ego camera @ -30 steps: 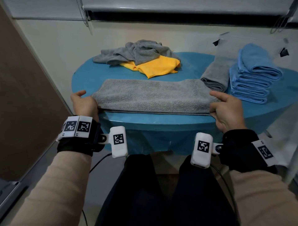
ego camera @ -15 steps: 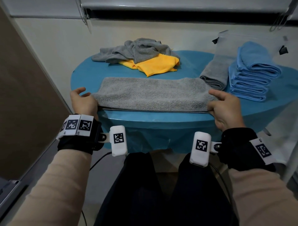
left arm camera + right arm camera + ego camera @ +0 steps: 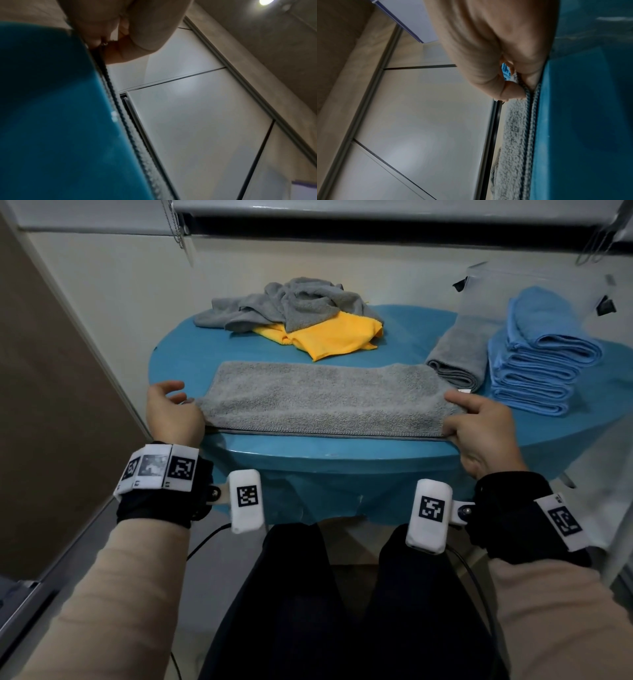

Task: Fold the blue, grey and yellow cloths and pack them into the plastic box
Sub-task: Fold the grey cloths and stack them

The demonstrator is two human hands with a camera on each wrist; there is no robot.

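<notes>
Currently grey cloth lies folded into long strip along near edge of blue table. Right hand pinches right near corner, thumb on top, fingers under hem. Left hand at left end; upper fingers loosely spread, grip on hem not confirmable. Risks: hem overhangs edge, so uneven pull likely skews layers or drags strip off. Crumpled grey cloth and yellow cloth unfolded at rear. Plastic box holds blue stack; remaining room uncertain.
</notes>
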